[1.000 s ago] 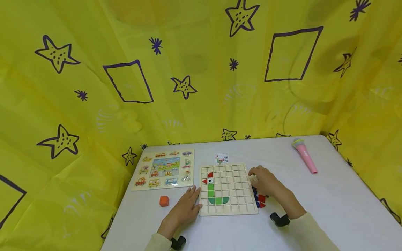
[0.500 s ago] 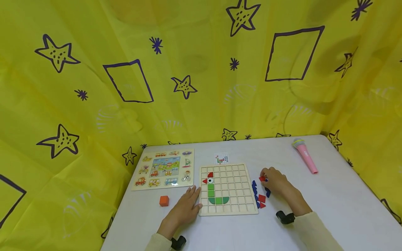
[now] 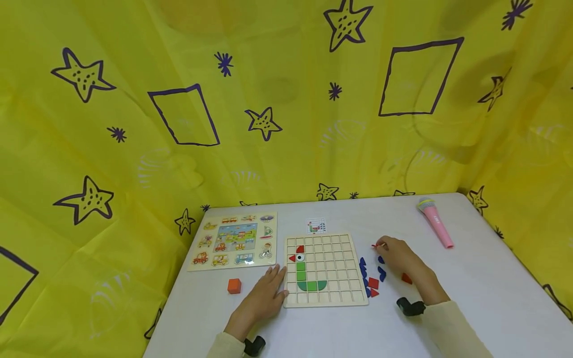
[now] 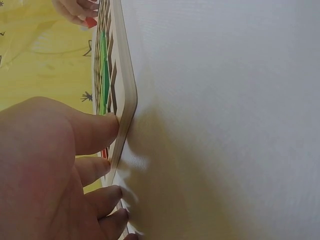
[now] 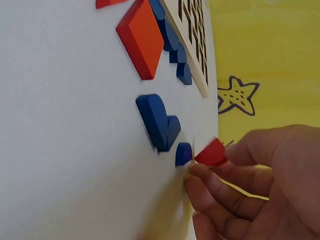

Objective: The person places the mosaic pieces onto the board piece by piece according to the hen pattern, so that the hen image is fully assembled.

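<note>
Left hand (image 3: 264, 297): fingers relaxed against board (image 3: 336, 262)
Right hand (image 3: 397, 256): fingers pinch red piece (image 5: 212, 153) off-board, now nearer counter (image 3: 331, 330) right edge

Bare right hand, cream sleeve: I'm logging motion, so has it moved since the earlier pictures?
Yes: in the head view, the right hand has moved rightward, away from the square pale wooden grid board.

No legible lettering, the white marking (image 3: 437, 219) on the pink microphone (image 3: 440, 230) too small.
</note>
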Demonstrator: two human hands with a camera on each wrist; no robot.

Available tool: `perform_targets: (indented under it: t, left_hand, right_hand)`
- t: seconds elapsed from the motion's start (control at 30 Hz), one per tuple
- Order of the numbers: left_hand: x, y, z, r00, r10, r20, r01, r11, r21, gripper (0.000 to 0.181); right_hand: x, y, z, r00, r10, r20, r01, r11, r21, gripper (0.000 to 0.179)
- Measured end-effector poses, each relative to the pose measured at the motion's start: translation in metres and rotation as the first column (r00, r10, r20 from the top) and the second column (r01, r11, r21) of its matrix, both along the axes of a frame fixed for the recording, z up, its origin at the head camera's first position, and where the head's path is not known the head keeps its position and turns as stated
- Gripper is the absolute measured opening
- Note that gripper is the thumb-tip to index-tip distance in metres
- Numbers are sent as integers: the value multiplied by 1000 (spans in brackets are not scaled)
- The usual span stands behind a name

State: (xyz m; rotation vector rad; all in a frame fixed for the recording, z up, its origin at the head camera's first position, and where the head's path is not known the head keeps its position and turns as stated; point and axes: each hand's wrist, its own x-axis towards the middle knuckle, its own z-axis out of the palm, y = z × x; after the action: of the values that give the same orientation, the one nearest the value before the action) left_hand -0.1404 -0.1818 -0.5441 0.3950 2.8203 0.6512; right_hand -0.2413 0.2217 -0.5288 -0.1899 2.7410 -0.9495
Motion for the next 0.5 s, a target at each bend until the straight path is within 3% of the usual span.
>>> perform_targets:
  t: [0.2,0.5]
  left_hand:
    - [0,0,1,1000,5,10,-5,1000,1,68]
    - [-1,1,-1,1000,7,17,-7,1000,0,68]
  right_hand:
    - [-2,11,4,997,-76,6,75,997,27,33]
    - [-3,13,-1,994,-109,22,108,994,14,34]
